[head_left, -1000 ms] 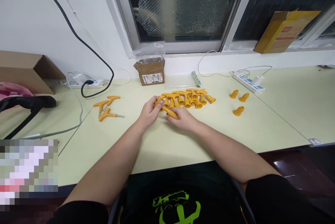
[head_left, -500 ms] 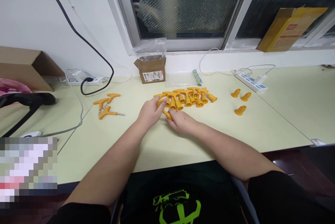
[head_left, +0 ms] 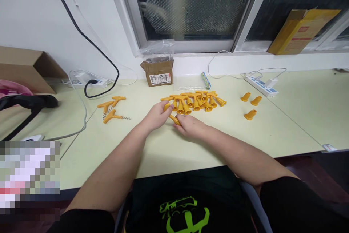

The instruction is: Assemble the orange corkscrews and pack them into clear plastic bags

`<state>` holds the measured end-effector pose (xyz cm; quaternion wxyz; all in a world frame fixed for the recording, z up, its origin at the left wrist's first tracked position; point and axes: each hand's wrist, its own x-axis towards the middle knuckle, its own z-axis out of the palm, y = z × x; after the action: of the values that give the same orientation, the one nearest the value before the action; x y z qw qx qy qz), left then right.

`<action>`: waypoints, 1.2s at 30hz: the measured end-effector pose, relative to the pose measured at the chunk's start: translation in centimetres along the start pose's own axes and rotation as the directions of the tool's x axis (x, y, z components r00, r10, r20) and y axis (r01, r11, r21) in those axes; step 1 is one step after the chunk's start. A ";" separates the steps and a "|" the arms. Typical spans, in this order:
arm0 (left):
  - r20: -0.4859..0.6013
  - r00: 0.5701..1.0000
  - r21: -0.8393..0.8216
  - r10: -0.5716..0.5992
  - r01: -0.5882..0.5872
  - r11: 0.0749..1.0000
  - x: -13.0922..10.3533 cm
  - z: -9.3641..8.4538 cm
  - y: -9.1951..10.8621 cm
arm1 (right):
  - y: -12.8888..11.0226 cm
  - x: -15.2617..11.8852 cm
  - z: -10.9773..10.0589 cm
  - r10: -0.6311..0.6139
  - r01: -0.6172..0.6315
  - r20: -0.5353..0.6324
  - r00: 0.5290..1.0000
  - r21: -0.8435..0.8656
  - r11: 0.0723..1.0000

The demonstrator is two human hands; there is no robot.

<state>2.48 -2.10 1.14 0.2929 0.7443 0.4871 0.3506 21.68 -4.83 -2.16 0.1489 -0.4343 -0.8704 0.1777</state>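
Between my two hands is a yellow corkscrew (head_left: 173,119). My left hand (head_left: 156,117) is closed around its T-shaped handle, thumb on top. My right hand (head_left: 191,127) grips its lower end, and the fingers hide most of that part. Just beyond my hands lie several assembled yellow corkscrews (head_left: 187,109) with bell-shaped sleeves, bunched together. To the left are three T-handles (head_left: 111,116) with bare metal spirals. Three loose yellow sleeves (head_left: 250,115) stand or lie off to the right.
A small open cardboard box (head_left: 160,75) stands by the window, beside a clear plastic bag (head_left: 188,83). Power strips (head_left: 263,85) with cables sit at the back. A black curved object (head_left: 32,104) and a larger carton (head_left: 19,67) occupy the left side of the table (head_left: 163,156).
Both hands keep their hold on the corkscrew in nearly the same place. The camera view has shifted slightly; the things on the table stay put.
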 end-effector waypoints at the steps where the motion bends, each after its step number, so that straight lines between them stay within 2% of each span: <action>1: 0.011 1.000 -0.004 -0.002 0.002 1.000 0.0 0.0 0.0 | 0.0 0.0 0.0 0.000 0.000 0.006 1.000 -0.007 1.000; 5: 0.037 0.999 -0.007 0.006 -0.005 1.000 0.0 -0.1 -0.1 | 0.1 0.0 -0.1 0.012 -0.012 0.018 1.000 -0.032 0.999; 8: 0.015 1.000 0.002 0.005 -0.005 1.000 0.1 0.1 -0.4 | 0.1 0.0 0.0 0.006 -0.006 0.016 1.000 -0.016 1.000; 12: -0.010 1.000 -0.022 -0.023 0.022 1.000 0.3 0.1 -1.2 | 0.2 0.3 0.6 0.027 -0.024 -0.016 1.000 0.158 0.987; 14: 0.016 0.998 -0.159 -0.052 0.054 0.986 0.3 -0.1 -1.5 | 0.3 0.3 0.8 0.044 -0.025 -0.057 0.997 0.296 0.955; 16: 0.061 0.993 -0.385 -0.097 0.113 0.916 0.4 -0.5 -1.9 | 0.5 0.4 0.8 0.063 -0.018 -0.098 0.993 0.406 0.914; 18: 0.104 0.984 -0.602 -0.146 0.179 0.779 0.6 -0.6 -2.1 | 0.6 0.4 0.8 0.072 0.001 -0.141 0.987 0.460 0.888; 20: 0.119 0.975 -0.740 -0.190 0.215 0.637 0.7 -0.3 -2.3 | 0.5 0.5 0.9 0.061 0.041 -0.199 0.978 0.472 0.881; 22: 0.117 0.971 -0.809 -0.210 0.216 0.546 0.7 0.4 -2.2 | 0.2 0.5 1.1 0.043 0.083 -0.256 0.966 0.464 0.882; 26: 0.087 0.977 -0.851 -0.194 0.174 0.495 0.5 2.0 -1.7 | -0.9 0.7 1.9 0.021 0.132 -0.327 0.945 0.441 0.888; 28: 0.065 0.972 -0.863 -0.226 0.169 0.476 0.4 2.4 -1.3 | -1.1 0.8 2.1 0.039 0.128 -0.352 0.935 0.439 0.889; 33: 0.077 0.955 -0.889 -0.286 0.195 0.413 0.4 2.6 -0.8 | -0.9 1.1 2.1 0.105 0.075 -0.377 0.920 0.433 0.898; 36: 0.071 0.957 -0.884 -0.282 0.191 0.426 0.5 2.4 -1.2 | -0.7 1.1 2.1 0.041 0.120 -0.388 0.921 0.384 0.916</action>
<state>3.95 -1.42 -1.09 0.6596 0.3927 0.3468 0.5389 19.70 -4.75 -3.61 0.4073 -0.4031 -0.7775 0.2592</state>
